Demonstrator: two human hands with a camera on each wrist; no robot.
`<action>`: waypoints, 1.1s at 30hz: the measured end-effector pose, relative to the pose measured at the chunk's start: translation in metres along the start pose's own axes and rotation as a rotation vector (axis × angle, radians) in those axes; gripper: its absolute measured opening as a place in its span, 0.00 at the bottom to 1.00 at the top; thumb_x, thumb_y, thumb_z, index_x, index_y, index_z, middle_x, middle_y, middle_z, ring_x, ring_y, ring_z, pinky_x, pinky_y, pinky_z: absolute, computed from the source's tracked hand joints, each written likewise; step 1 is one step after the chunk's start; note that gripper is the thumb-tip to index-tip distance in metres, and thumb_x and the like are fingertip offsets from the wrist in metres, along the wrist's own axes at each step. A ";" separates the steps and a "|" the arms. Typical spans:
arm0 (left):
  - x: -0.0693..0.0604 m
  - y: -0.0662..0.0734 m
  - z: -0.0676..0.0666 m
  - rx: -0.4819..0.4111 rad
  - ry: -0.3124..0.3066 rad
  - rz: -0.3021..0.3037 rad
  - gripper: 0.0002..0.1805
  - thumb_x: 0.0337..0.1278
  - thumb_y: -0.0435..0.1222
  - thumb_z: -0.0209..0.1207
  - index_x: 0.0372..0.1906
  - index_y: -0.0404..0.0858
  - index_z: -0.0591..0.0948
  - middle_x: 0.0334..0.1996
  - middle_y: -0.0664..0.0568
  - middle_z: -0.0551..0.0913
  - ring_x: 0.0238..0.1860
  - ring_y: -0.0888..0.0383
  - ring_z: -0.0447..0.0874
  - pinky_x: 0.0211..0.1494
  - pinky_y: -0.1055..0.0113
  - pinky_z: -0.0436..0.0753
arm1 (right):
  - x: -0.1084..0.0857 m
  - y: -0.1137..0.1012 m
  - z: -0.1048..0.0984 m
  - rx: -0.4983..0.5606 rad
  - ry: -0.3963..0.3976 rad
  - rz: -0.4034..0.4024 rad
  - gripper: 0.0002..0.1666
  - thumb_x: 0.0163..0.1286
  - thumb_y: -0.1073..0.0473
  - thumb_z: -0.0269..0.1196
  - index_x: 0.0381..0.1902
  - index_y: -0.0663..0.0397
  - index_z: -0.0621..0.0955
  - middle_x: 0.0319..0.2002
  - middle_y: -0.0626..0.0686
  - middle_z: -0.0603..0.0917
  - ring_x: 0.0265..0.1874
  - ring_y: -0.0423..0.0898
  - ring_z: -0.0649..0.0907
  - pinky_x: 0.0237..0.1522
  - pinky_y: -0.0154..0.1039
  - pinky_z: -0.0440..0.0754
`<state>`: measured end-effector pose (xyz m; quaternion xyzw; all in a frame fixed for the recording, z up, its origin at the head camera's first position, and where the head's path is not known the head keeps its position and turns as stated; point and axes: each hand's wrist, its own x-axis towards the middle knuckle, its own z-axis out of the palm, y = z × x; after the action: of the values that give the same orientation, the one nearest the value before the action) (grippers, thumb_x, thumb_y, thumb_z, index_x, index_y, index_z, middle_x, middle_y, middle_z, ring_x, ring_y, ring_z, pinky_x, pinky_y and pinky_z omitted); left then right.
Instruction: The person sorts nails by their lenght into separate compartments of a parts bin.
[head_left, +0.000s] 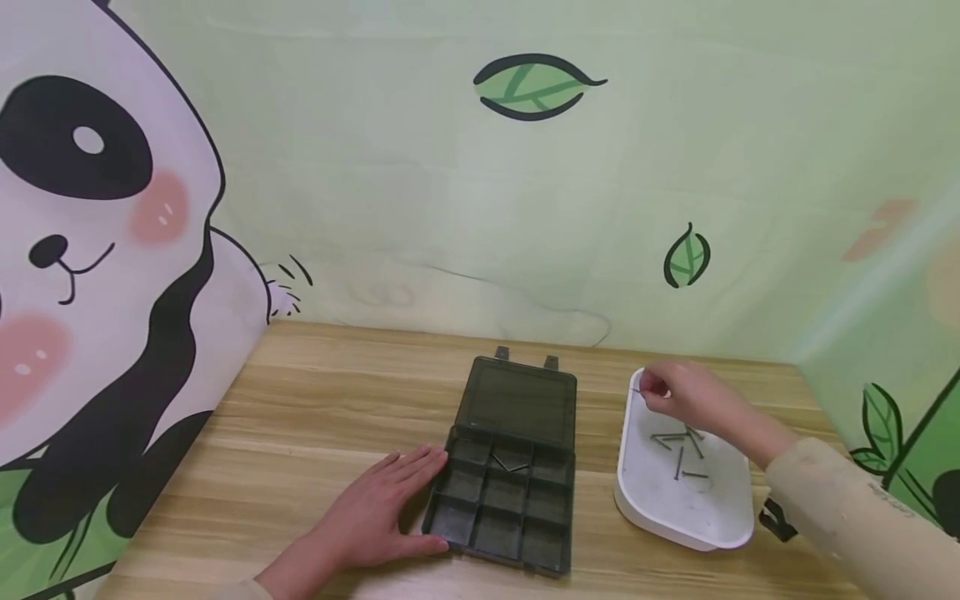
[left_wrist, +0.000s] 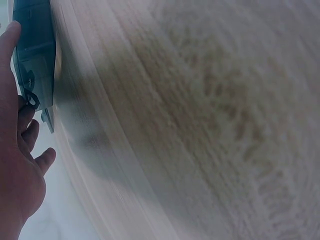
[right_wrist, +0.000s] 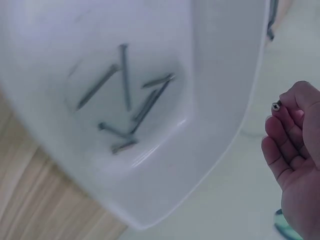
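Note:
My left hand [head_left: 375, 508] lies at the left side of a black compartment box [head_left: 517, 396], fingers extended, thumb at its near corner. In the left wrist view that box [left_wrist: 35, 45] appears beside the fingertips. Its lid is folded back, and two screws [head_left: 517, 468] lie in a V in the middle compartment of the row nearest the lid. Over the far left corner of a white tray [head_left: 652, 500], my right hand [head_left: 682, 396] pinches a screw [right_wrist: 275, 106], its cross-slotted head showing. Several loose screws [right_wrist: 125, 75] lie on the tray's floor.
Both containers stand on a wood-grain table [head_left: 322, 400], with a strip of tabletop between them. A printed cloth wall [head_left: 420, 192] rises behind the table's back edge. A small dark object [head_left: 777, 521] shows below the right sleeve, beside the tray.

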<state>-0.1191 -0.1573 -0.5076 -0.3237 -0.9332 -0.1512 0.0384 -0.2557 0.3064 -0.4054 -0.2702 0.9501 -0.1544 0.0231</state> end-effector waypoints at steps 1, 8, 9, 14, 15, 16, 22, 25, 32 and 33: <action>0.000 0.000 0.000 0.000 0.000 0.000 0.57 0.61 0.75 0.58 0.82 0.39 0.67 0.81 0.49 0.69 0.81 0.49 0.66 0.81 0.43 0.69 | 0.001 -0.004 0.000 -0.001 0.001 -0.016 0.05 0.66 0.68 0.69 0.33 0.52 0.85 0.31 0.44 0.84 0.34 0.41 0.82 0.39 0.43 0.88; 0.000 -0.001 0.000 -0.007 -0.004 -0.006 0.57 0.61 0.75 0.58 0.83 0.40 0.67 0.81 0.50 0.69 0.81 0.50 0.66 0.81 0.43 0.69 | 0.007 -0.035 0.005 -0.003 0.009 -0.163 0.07 0.65 0.69 0.70 0.33 0.50 0.85 0.30 0.41 0.84 0.32 0.38 0.83 0.36 0.40 0.88; 0.000 -0.001 0.000 -0.006 -0.002 -0.004 0.57 0.61 0.75 0.58 0.82 0.40 0.67 0.81 0.50 0.69 0.81 0.50 0.66 0.81 0.43 0.69 | 0.007 -0.040 0.006 0.002 0.004 -0.174 0.08 0.65 0.69 0.71 0.33 0.50 0.85 0.30 0.41 0.84 0.32 0.38 0.83 0.37 0.39 0.89; 0.000 -0.001 0.001 0.003 0.009 0.005 0.58 0.61 0.76 0.57 0.82 0.40 0.68 0.80 0.49 0.70 0.80 0.49 0.67 0.80 0.43 0.70 | 0.012 -0.062 0.016 0.014 -0.032 -0.220 0.08 0.65 0.68 0.72 0.33 0.49 0.85 0.31 0.41 0.84 0.33 0.37 0.82 0.38 0.36 0.88; 0.000 -0.001 0.001 0.004 0.011 0.005 0.58 0.61 0.77 0.56 0.82 0.39 0.68 0.80 0.49 0.70 0.80 0.49 0.67 0.80 0.43 0.70 | 0.013 -0.065 0.019 0.016 -0.031 -0.238 0.09 0.65 0.68 0.72 0.32 0.48 0.85 0.31 0.41 0.84 0.33 0.36 0.82 0.37 0.35 0.88; 0.000 -0.001 0.001 0.004 0.011 0.005 0.58 0.61 0.77 0.56 0.82 0.39 0.68 0.80 0.49 0.70 0.80 0.49 0.67 0.80 0.43 0.70 | 0.013 -0.068 0.021 0.020 -0.032 -0.256 0.09 0.65 0.69 0.72 0.32 0.48 0.85 0.31 0.40 0.84 0.32 0.36 0.81 0.37 0.35 0.87; 0.000 -0.001 0.001 0.000 0.017 -0.001 0.58 0.60 0.77 0.56 0.82 0.39 0.68 0.80 0.49 0.70 0.80 0.49 0.67 0.80 0.43 0.69 | 0.017 -0.084 0.034 0.035 -0.036 -0.359 0.11 0.62 0.70 0.71 0.29 0.48 0.83 0.29 0.41 0.82 0.31 0.36 0.79 0.35 0.33 0.85; 0.000 -0.001 0.001 0.000 0.020 -0.002 0.58 0.60 0.77 0.56 0.82 0.39 0.68 0.80 0.49 0.70 0.80 0.49 0.67 0.80 0.43 0.69 | 0.018 -0.089 0.039 0.042 -0.051 -0.374 0.10 0.62 0.70 0.70 0.30 0.49 0.83 0.29 0.41 0.81 0.31 0.35 0.79 0.35 0.32 0.84; 0.000 -0.002 0.003 -0.006 0.012 -0.005 0.58 0.60 0.77 0.56 0.82 0.40 0.67 0.80 0.49 0.69 0.81 0.49 0.66 0.81 0.43 0.69 | 0.018 -0.095 0.050 0.062 -0.077 -0.396 0.10 0.62 0.70 0.71 0.29 0.49 0.84 0.29 0.41 0.82 0.31 0.34 0.79 0.33 0.30 0.84; 0.000 -0.002 0.003 -0.007 0.011 -0.005 0.58 0.60 0.77 0.56 0.82 0.40 0.67 0.80 0.49 0.69 0.81 0.49 0.66 0.81 0.43 0.69 | 0.018 -0.096 0.051 0.061 -0.082 -0.396 0.10 0.63 0.70 0.71 0.29 0.49 0.84 0.29 0.41 0.82 0.31 0.34 0.79 0.33 0.29 0.84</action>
<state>-0.1205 -0.1575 -0.5104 -0.3206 -0.9333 -0.1562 0.0421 -0.2158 0.2057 -0.4240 -0.4572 0.8714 -0.1734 0.0393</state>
